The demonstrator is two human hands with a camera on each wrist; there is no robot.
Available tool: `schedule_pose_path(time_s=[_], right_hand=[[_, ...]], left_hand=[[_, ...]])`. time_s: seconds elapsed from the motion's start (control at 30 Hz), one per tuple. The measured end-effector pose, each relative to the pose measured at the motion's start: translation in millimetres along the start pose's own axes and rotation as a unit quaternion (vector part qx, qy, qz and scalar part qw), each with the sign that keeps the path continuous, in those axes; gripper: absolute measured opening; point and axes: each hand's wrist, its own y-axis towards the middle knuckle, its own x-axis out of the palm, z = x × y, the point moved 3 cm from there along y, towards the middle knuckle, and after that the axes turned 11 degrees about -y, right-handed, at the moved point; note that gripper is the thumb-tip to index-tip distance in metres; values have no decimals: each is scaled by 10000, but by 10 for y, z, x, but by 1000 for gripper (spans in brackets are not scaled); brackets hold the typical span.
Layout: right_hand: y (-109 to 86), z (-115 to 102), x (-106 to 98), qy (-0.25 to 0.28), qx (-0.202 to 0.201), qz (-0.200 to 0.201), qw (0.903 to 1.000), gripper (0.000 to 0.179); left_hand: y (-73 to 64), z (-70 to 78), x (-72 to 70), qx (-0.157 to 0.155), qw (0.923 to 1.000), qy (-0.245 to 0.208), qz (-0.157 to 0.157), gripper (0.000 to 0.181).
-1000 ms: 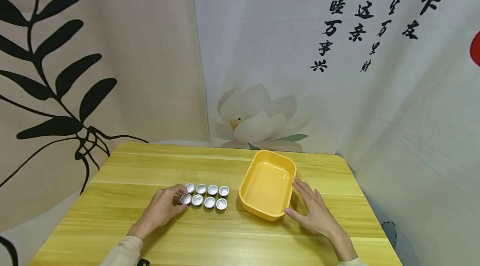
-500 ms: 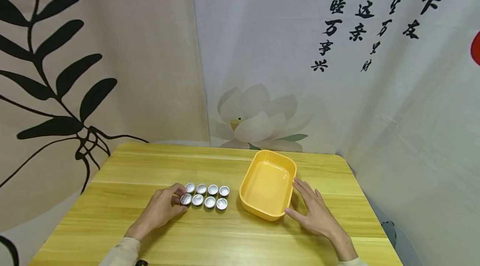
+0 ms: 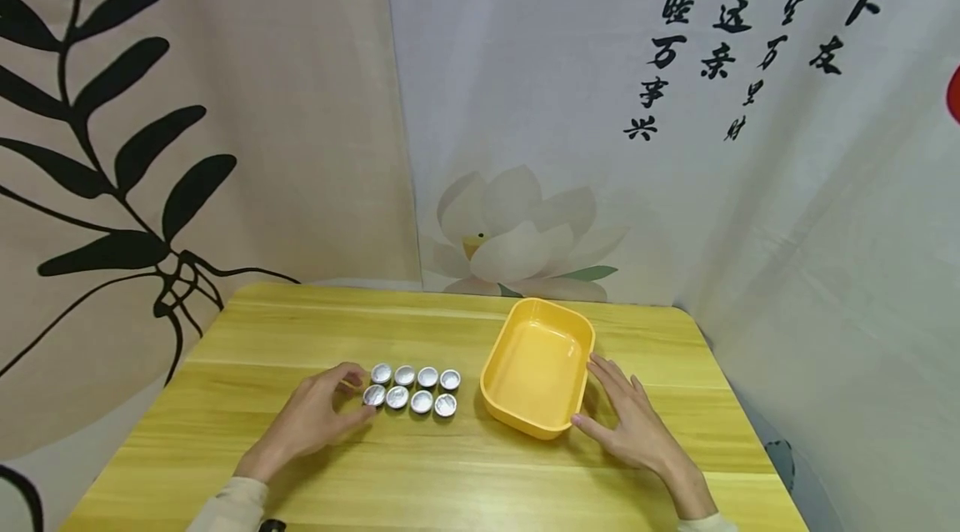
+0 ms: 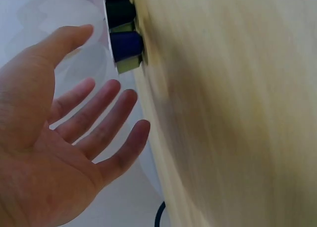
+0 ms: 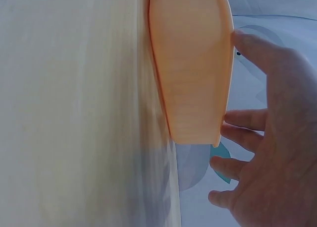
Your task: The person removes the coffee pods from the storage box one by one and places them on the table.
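Several small coffee capsules with silver foil lids stand in two neat rows, the front-left capsule (image 3: pixel 374 396) among them. The left wrist view shows their tapered sides, including a dark blue capsule (image 4: pixel 126 45). My left hand (image 3: pixel 311 415) is just left of the rows, its thumb and fingers spread apart and nothing between them. To the right of the capsules lies a yellow rectangular plastic tray (image 3: pixel 536 432), with nothing in it. The thumb and fingertips of my right hand (image 3: pixel 637 428) touch the tray's right rim, fingers spread and fairly straight.
Everything rests on a light wood-grain table (image 3: pixel 420 482). Behind the table hangs a pale cloth (image 3: pixel 525 98) printed with a lotus and black characters. A printed dark plant (image 3: pixel 127 165) covers the cloth at left.
The fingers of my left hand have come away from the front-left capsule, and that hand has shifted slightly left. The right hand and tray have kept their places.
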Motion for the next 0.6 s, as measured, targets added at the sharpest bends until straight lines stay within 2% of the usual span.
schedule_pose_path(time_s=[0.2, 0.4, 0.6], right_hand=[[23, -10, -46, 9, 35, -17, 10000, 98], [32, 40, -178, -151, 92, 83, 9998, 97], [50, 140, -331, -592, 46, 251, 9979, 91]], left_hand=[[-4, 48, -92, 306, 9985, 261, 363, 65], [29, 86, -178, 603, 9956, 511, 509, 68], [46, 85, -277, 1099, 9865, 963, 746, 69]])
